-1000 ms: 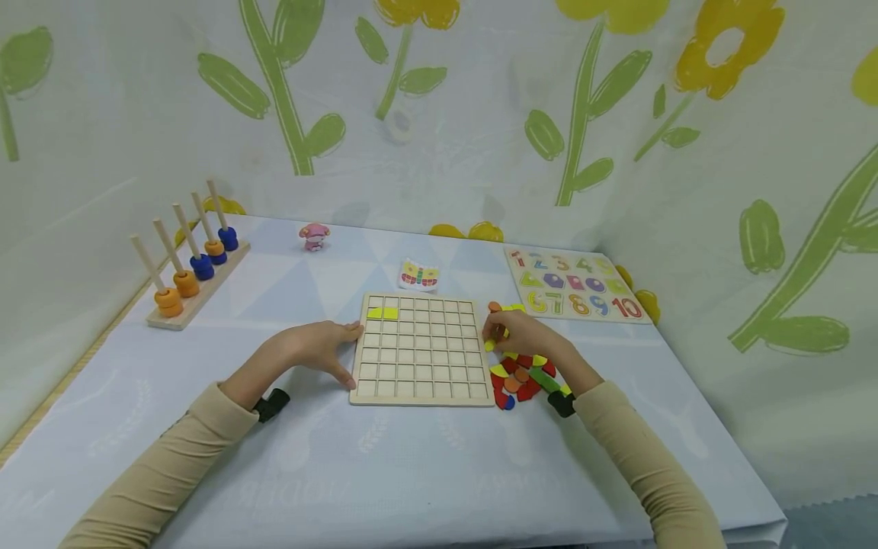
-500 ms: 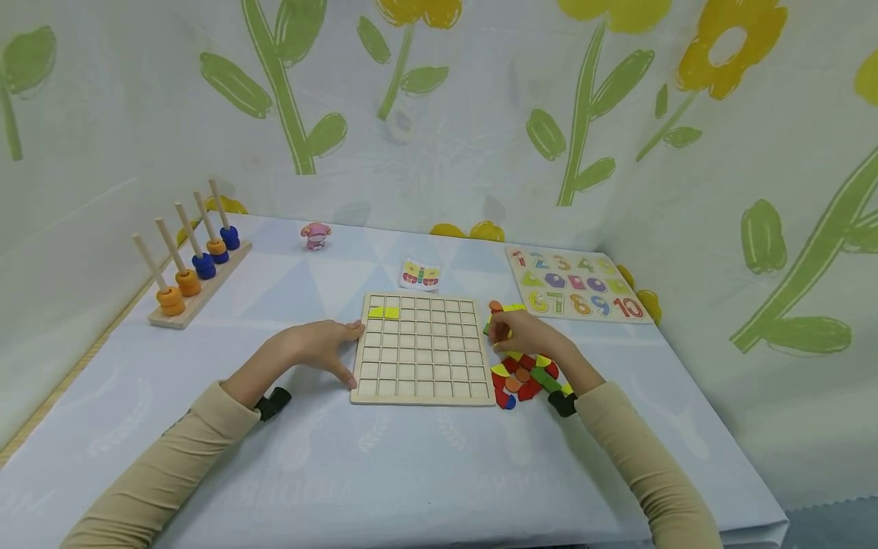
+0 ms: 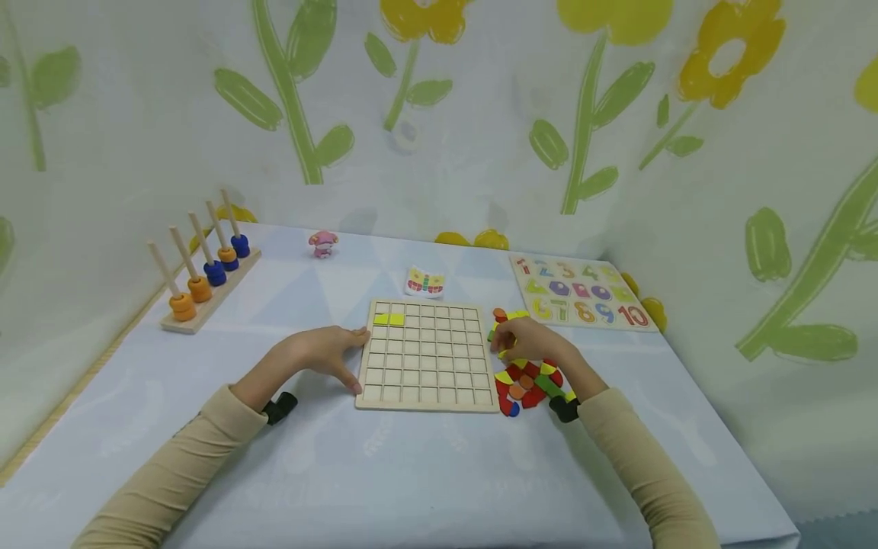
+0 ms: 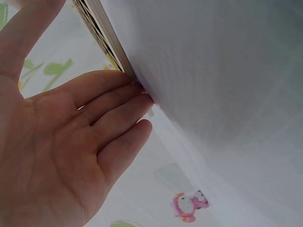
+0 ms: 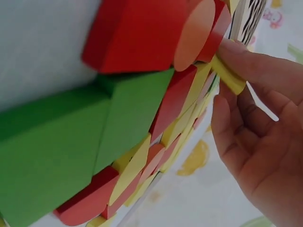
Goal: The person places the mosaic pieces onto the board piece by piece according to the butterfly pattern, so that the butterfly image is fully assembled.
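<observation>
A wooden grid board (image 3: 428,358) lies mid-table, with two yellow pieces (image 3: 395,319) in its upper left cells. My left hand (image 3: 329,352) rests against the board's left edge, thumb spread from the fingers. In the left wrist view the nearly straight fingertips (image 4: 142,97) meet that edge. At the right side, my right hand (image 3: 528,338) is over a pile of coloured flat pieces. The right wrist view shows the thumb and curled fingers pinching a yellow piece (image 5: 230,78). Red pieces (image 5: 137,38) and green pieces (image 5: 57,142) of the pile lie beside this hand.
Behind the board lies a butterfly picture card (image 3: 425,283). A number puzzle board (image 3: 583,291) is at the back right. On the left stands a peg stand with orange and blue beads (image 3: 214,273). A small pink figurine (image 3: 323,244) stands near the back edge.
My right hand has shifted slightly right, away from the board's edge, over the pile. The left hand stays at the board. The head view has tilted a little.
</observation>
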Motion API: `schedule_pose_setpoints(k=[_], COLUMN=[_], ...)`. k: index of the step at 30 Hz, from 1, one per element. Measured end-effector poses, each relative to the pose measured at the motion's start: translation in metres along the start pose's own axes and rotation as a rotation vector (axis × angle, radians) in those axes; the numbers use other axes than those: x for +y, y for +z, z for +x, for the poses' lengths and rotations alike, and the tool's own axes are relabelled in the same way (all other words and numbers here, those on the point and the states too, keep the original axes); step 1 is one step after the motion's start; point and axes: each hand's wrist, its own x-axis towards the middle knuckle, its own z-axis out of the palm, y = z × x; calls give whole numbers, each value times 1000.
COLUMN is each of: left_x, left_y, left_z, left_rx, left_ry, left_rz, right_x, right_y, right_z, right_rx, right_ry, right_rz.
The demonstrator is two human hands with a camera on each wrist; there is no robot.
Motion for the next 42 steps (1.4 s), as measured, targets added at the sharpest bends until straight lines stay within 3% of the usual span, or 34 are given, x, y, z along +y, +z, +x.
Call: schedule_pose_setpoints(k=[5,10,18,27,34,42], left_x=[0,-1,-1,0,1,1], left_y=[4,7,11,8,5,3], left_z=[2,0,-1,0,1,1], left_rx=[-7,-6,-4,3,-1,0], left_ry=[-7,-12,-7,-6,-15,-19], left_rz=[-6,-14,-9,14,16,19], right_x=[-2,-14,-50,-74,-80,-86], right_y=[-1,-4,7,23,28,28], right_z=[2,12,41,76,102,119], right_rx=[68,171,180,218,178,167], right_ry=[-12,-100,-195,-132,-71,1], right_rz=[21,55,128,244,178,157])
